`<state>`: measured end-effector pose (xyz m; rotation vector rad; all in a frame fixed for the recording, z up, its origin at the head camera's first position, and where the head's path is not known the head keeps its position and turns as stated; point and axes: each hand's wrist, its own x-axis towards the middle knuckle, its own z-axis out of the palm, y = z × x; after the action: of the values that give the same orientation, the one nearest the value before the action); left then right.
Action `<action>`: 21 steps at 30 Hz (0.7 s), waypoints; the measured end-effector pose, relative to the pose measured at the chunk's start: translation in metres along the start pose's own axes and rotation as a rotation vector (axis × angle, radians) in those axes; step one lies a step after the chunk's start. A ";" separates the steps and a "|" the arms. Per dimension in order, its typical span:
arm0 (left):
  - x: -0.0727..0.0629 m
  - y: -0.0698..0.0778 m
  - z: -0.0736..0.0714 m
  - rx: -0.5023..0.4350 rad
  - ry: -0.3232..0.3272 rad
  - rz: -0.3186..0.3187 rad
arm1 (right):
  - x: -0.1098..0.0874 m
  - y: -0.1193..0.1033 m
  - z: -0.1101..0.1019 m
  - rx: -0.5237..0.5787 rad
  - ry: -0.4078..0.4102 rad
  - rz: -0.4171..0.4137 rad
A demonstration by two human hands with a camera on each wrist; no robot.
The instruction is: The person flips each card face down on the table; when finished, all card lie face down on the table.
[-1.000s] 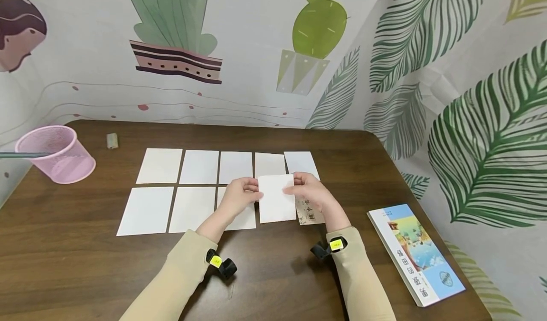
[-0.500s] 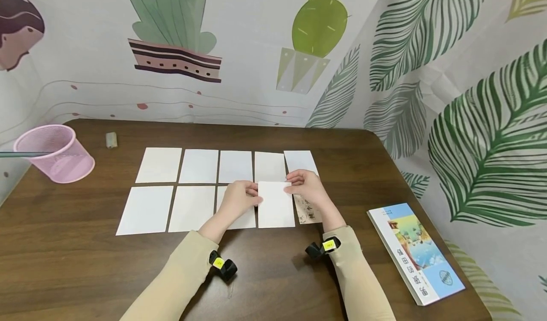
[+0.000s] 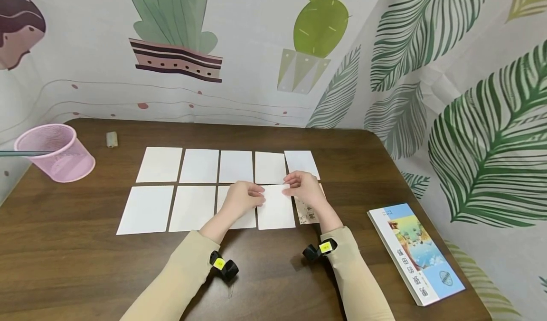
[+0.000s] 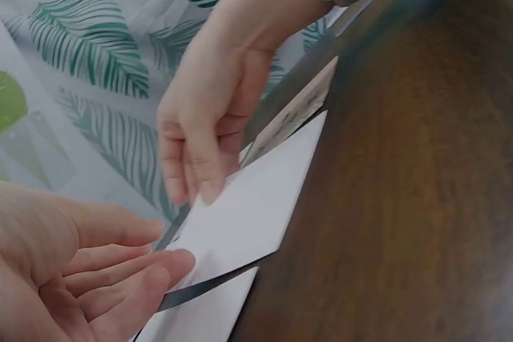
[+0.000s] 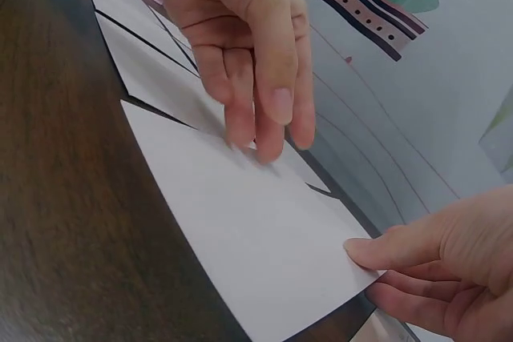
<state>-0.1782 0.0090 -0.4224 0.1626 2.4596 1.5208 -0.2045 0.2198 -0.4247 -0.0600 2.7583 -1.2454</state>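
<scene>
A white card [image 3: 275, 212] lies in the near row of cards, fourth from the left. My right hand [image 3: 306, 189] pinches its far right corner, thumb on top and fingers under the edge, as the right wrist view shows. At the card's left edge, my left hand [image 3: 241, 201] has loosely bent fingers with the thumb apart from them; its fingertips [image 5: 268, 150] hover at or lightly touch the edge. A beige card with dark printed characters [image 3: 306, 212] sits to the right, partly covered by my right hand. The neighbouring white card [image 3: 243, 220] is partly hidden beneath my left hand.
More blank cards [image 3: 199, 166] form two rows on the brown table [image 3: 128, 273]. At the left stand a pink mesh pen holder [image 3: 57, 155] and, near it, a small eraser-like block [image 3: 112, 139]. A book [image 3: 416, 254] lies at the right. A patterned wall covering [image 3: 252, 50] borders the table.
The white card has come down toward me and now lies in the near row. Both hands followed it slightly; the left fingers have loosened from its edge.
</scene>
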 end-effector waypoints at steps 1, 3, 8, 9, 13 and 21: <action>0.000 0.000 0.002 -0.002 -0.009 -0.001 | 0.000 0.000 0.000 -0.004 0.002 -0.002; -0.001 0.000 0.004 -0.006 -0.016 -0.005 | 0.000 -0.001 0.000 -0.010 0.006 -0.008; -0.002 -0.001 0.005 0.012 -0.016 -0.007 | -0.001 -0.001 -0.002 0.022 0.018 -0.023; -0.002 -0.002 0.004 0.017 -0.016 -0.008 | -0.001 -0.001 -0.002 0.029 0.023 -0.029; -0.002 -0.002 0.004 0.038 -0.013 -0.004 | -0.001 0.000 -0.006 0.071 0.051 -0.038; -0.006 0.000 0.015 0.011 0.070 0.117 | -0.007 0.001 -0.021 0.101 0.056 -0.007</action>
<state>-0.1681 0.0208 -0.4277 0.2647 2.5541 1.5855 -0.2004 0.2365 -0.4108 -0.0266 2.7387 -1.4075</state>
